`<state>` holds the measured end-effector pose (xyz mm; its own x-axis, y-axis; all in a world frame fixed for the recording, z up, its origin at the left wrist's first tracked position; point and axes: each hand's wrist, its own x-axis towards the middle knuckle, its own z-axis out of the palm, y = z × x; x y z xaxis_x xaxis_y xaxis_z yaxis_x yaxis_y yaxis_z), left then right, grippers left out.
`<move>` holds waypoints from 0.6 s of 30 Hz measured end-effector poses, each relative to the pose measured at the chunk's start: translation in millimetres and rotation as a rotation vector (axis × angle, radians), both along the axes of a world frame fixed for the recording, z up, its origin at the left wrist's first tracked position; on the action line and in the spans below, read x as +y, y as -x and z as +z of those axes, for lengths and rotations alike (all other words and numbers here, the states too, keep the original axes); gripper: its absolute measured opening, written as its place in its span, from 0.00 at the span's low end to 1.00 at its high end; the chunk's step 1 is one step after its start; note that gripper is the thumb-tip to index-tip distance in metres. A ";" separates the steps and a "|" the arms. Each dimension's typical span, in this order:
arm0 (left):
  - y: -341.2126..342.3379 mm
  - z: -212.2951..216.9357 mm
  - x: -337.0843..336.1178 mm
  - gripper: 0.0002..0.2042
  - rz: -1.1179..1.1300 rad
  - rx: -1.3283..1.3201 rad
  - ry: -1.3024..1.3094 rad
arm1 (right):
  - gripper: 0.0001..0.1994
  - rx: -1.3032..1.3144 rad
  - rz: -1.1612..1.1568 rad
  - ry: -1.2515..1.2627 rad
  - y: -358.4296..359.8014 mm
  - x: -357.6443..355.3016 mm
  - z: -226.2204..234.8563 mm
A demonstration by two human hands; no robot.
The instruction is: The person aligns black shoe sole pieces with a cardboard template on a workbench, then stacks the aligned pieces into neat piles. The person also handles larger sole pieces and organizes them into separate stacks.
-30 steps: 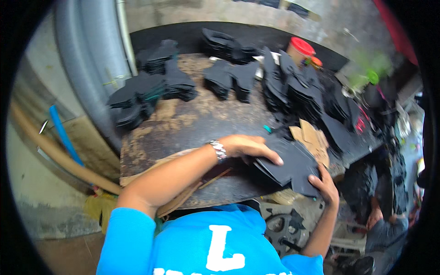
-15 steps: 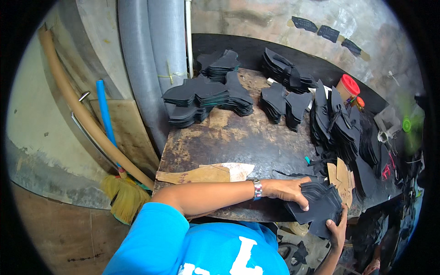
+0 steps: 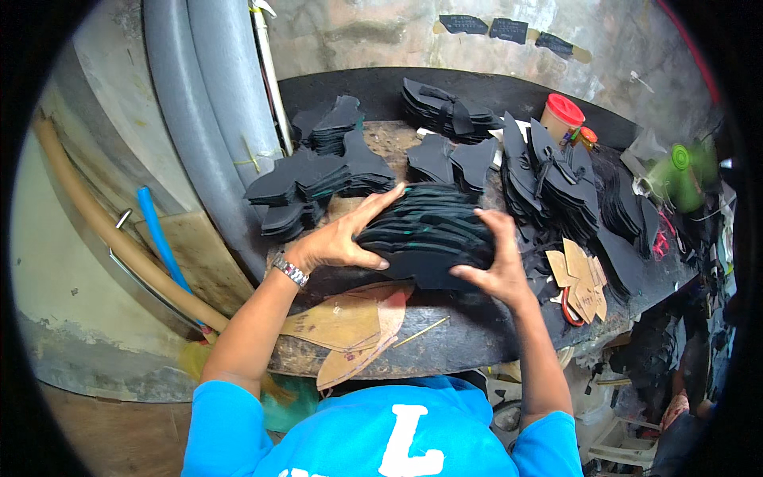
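Note:
A thick stack of black cut pieces (image 3: 429, 230) sits in the middle of the dark worktable (image 3: 469, 334). My left hand (image 3: 342, 238), with a metal watch on the wrist, grips the stack's left side, fingers spread over its top. On the stack's right side my right hand (image 3: 497, 266) clamps it with thumb below and fingers above. Both hands hold the same stack between them.
More stacks of black cut pieces (image 3: 318, 179) lie at the back left, back centre (image 3: 445, 107) and right (image 3: 556, 179). Brown cardboard patterns (image 3: 350, 326) lie at the front edge and others (image 3: 576, 274) at the right. A red-lidded jar (image 3: 560, 115) stands behind. Grey pipes (image 3: 207, 103) rise at left.
Both hands have brought the stack of black pieces from the table's front right edge up to its middle. The view has also shifted down and left.

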<state>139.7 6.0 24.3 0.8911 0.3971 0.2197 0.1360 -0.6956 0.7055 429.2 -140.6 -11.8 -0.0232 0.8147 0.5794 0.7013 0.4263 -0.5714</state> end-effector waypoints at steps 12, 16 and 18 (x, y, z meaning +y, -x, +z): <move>20.1 -20.4 12.2 0.65 -0.042 0.335 0.125 | 0.70 -0.480 -0.183 0.363 40.7 26.2 -5.4; 16.4 -19.9 8.0 0.68 0.021 0.472 -0.085 | 0.70 -0.479 -0.118 0.273 44.8 33.0 -8.0; 18.7 -20.9 5.8 0.65 0.002 0.399 0.002 | 0.70 -0.436 -0.100 0.254 42.5 34.8 -9.6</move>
